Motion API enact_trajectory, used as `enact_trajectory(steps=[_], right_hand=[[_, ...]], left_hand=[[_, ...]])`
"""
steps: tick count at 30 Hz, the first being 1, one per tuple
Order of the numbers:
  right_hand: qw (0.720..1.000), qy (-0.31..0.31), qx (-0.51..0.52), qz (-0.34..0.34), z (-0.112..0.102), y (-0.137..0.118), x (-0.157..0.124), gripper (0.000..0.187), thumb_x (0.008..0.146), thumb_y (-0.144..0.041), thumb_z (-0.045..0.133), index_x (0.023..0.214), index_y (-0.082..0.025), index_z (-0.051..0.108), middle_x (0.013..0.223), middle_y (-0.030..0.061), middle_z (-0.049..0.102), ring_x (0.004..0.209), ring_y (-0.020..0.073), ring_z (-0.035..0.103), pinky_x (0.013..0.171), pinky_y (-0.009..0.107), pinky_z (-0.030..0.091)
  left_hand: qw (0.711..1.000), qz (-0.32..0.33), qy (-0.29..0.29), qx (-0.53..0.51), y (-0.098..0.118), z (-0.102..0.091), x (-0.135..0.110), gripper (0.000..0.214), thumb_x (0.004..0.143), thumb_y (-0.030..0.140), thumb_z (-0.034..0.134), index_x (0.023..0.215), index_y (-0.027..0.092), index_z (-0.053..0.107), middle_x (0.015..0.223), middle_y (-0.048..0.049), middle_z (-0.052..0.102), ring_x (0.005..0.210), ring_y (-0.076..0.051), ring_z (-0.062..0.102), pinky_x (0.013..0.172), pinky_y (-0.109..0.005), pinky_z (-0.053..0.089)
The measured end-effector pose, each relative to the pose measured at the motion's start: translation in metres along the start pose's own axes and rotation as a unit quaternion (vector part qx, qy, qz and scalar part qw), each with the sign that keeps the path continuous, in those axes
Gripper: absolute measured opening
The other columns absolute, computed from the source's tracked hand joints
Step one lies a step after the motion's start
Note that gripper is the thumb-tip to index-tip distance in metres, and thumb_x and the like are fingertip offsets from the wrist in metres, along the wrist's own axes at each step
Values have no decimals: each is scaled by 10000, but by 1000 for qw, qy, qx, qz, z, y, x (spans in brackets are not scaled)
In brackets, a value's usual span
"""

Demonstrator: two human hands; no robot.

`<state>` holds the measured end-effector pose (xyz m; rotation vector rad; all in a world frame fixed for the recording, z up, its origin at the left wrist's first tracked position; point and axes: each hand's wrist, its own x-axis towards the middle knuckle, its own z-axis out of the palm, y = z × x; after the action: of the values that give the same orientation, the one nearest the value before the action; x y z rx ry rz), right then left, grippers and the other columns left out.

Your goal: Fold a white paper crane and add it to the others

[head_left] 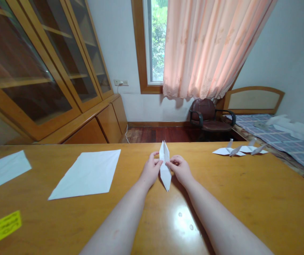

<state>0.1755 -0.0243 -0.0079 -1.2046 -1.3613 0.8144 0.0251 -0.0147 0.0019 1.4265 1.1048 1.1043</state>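
Note:
A narrow folded piece of white paper (165,173), long and pointed at both ends, is held upright-lengthwise between my two hands above the wooden table (221,205). Its far end splits into two thin points. My left hand (152,166) pinches its left edge near the middle, thumb on top. On the opposite edge, my right hand (180,168) grips it with the thumb and curled fingers, some of them partly hidden. White folded paper cranes (238,150) stand at the table's far right, away from both hands.
A flat white paper sheet (88,173) lies left of my hands, with another white sheet (5,170) at the far left. A yellow label (1,228) is near the left front. Beyond the table are a brown armchair (207,115), a bed (295,141) and a glass-fronted cabinet (61,46).

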Motion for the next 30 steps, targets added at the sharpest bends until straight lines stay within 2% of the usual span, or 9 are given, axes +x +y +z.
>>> enact_trajectory(steps=[2, 5, 8, 15, 20, 25, 30], right_hand=[[1000, 7, 4, 18, -1, 1, 0, 188, 665, -354, 670, 640, -172, 631, 701, 24, 569, 643, 142, 505, 613, 265, 402], [996, -18, 42, 73, 0, 2, 0, 228, 679, -383, 650, 697, -157, 634, 625, 10, 575, 582, 136, 500, 567, 259, 394], [993, -27, 71, 93, 1, 1, -2, 266, 677, -400, 652, 747, -144, 635, 667, 25, 615, 610, 145, 532, 584, 260, 412], [989, -45, 93, 106, 0, -4, -3, 307, 649, -421, 679, 774, -145, 627, 734, 45, 653, 657, 162, 575, 609, 266, 437], [986, -46, 105, 120, 1, -5, -2, 316, 635, -421, 689, 769, -142, 623, 730, 53, 660, 635, 159, 578, 593, 262, 432], [981, -51, 132, 133, 5, -3, -3, 338, 601, -414, 716, 779, -144, 618, 730, 54, 667, 639, 162, 591, 609, 270, 440], [976, -67, 132, 159, 5, -3, -2, 330, 598, -401, 711, 780, -145, 609, 660, 29, 646, 557, 135, 561, 529, 245, 402]], left_hand=[[1000, -11, -9, -1, 1, 0, 1, 281, 767, 297, 558, 994, 131, 546, 752, -60, 696, 703, -179, 638, 675, -290, 470], [999, -24, -26, -29, 4, 1, 1, 237, 747, 336, 575, 851, 124, 596, 746, -62, 694, 702, -182, 636, 674, -286, 473], [998, -23, -26, -43, 6, 1, -1, 246, 724, 347, 600, 831, 127, 625, 763, -55, 695, 736, -186, 635, 695, -282, 474], [999, 25, -35, 1, 4, 0, -1, 219, 707, 336, 633, 806, 142, 661, 870, -72, 676, 840, -204, 610, 806, -325, 456], [995, 8, -39, -87, 0, 4, 1, 223, 694, 280, 645, 849, 145, 560, 857, -63, 648, 827, -178, 606, 790, -318, 459], [996, 8, 6, -86, -5, 3, 3, 250, 680, 212, 637, 836, 179, 444, 744, 10, 595, 703, -116, 576, 683, -242, 442], [996, 36, 69, -49, -4, 0, 5, 166, 681, 181, 608, 732, 179, 450, 656, 54, 511, 655, -94, 534, 649, -206, 415]])
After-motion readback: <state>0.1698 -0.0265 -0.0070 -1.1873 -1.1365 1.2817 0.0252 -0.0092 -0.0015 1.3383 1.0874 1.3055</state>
